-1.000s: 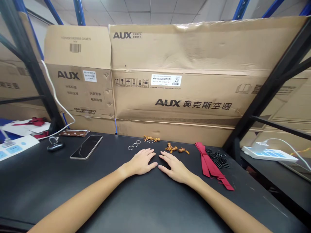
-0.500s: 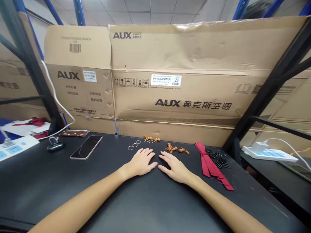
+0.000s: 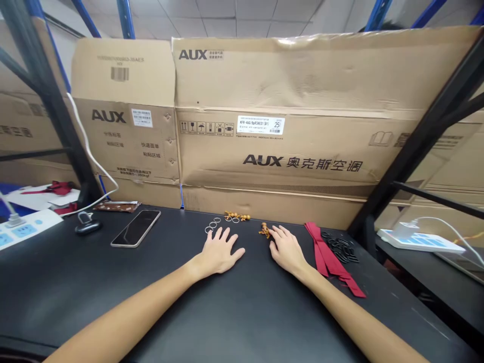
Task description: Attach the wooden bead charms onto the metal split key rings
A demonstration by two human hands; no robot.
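On the black workbench (image 3: 75,287), your right hand (image 3: 288,249) lies open and relaxed, its fingers just beside the orange wooden bead charm (image 3: 265,231). Your left hand (image 3: 218,252) rests flat and open, near the metal rings (image 3: 212,225). Neither hand grasps anything.

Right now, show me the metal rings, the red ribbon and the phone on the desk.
Metal rings (image 3: 213,225): head view, on the middle ring of the small group.
Red ribbon (image 3: 324,253): head view, on the middle of the folded length.
Phone (image 3: 135,228): head view, on the middle of its dark screen.
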